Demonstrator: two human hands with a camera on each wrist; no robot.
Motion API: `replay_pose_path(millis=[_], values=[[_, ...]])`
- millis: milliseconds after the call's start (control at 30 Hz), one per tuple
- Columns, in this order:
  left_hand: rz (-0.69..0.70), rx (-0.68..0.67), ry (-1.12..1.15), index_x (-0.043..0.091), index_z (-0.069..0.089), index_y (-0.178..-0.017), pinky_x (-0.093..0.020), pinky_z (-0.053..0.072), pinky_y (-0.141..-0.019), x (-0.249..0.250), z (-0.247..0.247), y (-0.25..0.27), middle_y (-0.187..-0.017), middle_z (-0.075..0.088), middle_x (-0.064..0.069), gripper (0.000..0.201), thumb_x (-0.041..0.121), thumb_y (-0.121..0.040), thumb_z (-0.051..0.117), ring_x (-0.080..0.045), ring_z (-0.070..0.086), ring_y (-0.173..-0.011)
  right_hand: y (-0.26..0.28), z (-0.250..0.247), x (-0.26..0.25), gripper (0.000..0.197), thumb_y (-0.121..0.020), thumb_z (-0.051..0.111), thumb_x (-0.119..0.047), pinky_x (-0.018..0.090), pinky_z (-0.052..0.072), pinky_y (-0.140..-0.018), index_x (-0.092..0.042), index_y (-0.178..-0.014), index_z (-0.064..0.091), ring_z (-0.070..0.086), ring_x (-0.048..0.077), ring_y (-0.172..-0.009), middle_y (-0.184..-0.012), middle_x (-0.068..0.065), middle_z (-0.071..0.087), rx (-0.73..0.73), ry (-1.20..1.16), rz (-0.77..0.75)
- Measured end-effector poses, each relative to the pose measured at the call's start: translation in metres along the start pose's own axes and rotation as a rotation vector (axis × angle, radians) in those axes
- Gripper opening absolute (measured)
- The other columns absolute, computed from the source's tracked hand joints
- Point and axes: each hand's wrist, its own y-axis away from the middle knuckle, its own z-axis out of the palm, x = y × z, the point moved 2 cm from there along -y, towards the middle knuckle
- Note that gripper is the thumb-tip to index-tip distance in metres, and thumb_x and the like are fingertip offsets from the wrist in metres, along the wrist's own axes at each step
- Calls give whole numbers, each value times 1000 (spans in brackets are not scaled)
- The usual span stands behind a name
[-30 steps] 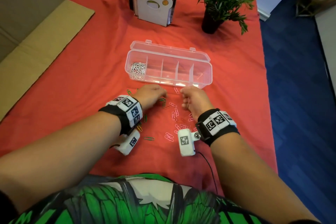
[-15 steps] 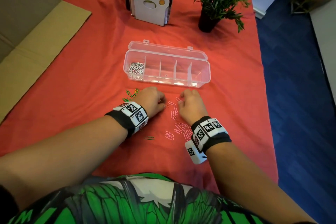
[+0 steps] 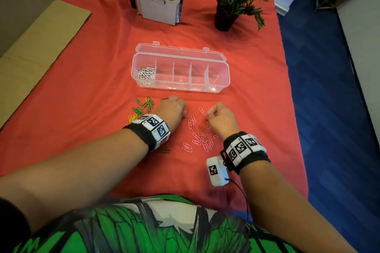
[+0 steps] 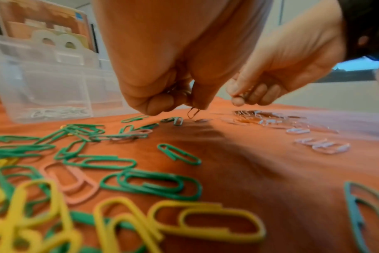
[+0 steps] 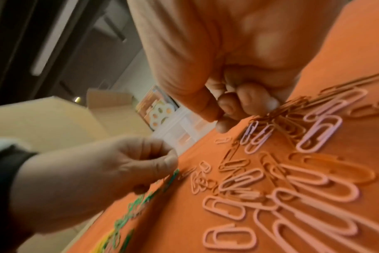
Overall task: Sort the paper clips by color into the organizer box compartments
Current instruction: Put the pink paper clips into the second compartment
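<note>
My left hand (image 4: 162, 56) is curled tight, thumb and fingertips pinching a red paper clip (image 4: 193, 112) that hangs just above the red cloth (image 3: 92, 80), beside the green clips (image 4: 149, 183) and yellow clips (image 4: 206, 220). My right hand (image 5: 223, 56) is curled too, fingertips (image 5: 247, 101) bunched on a cluster of red clips (image 5: 279, 109) among the pink clips (image 5: 314, 196). The organizer box (image 3: 181, 88) lies open just beyond both hands, white clips (image 3: 146, 73) in its leftmost compartment.

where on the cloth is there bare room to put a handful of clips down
Bare cloth lies left of the organizer box, toward the cardboard, and right of the right hand. It is crowded between the hands: green clips by the left hand, pink clips by the right.
</note>
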Motion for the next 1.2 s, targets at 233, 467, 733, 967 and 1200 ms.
replay_pose_path(millis=[233,467,733,967,1200], values=[[-96,30,-2,11,65,-99,-35,44,-87,-18,-10,11,-110,53,-15,21,7,-83,51,-35,57,-100,-4,11,-5,19,-88,54,-20,36,48,-82,-3,-96,58,55,30,-91,-103,14,54,111,343,-238],[103,8,-173,10,66,-103,-40,47,-87,0,-1,7,-101,55,-14,25,25,-86,55,-35,57,-99,1,34,-26,24,-81,44,-1,44,46,-76,-4,-105,46,53,38,-98,-108,19,50,94,591,-401],[123,7,-209,1,58,-96,-45,47,-84,0,7,-2,-101,54,-18,18,13,-89,48,-37,56,-95,-3,12,-13,25,-84,41,-2,25,39,-56,-13,-81,64,53,19,-71,-80,2,58,-50,-195,51],[-402,-195,927,12,50,-66,-20,36,-47,0,-11,18,-64,51,-9,18,15,-78,37,-17,49,-46,15,14,1,16,-85,47,-10,24,36,-47,-14,-71,54,45,12,-53,-66,0,50,-155,-668,200],[-538,-116,1150,19,52,-64,-17,36,-45,-2,-11,20,-52,44,4,22,19,-85,45,-11,39,-45,27,36,-5,22,-83,58,-26,34,45,-83,-6,-93,58,54,29,-92,-98,12,54,11,434,-250]])
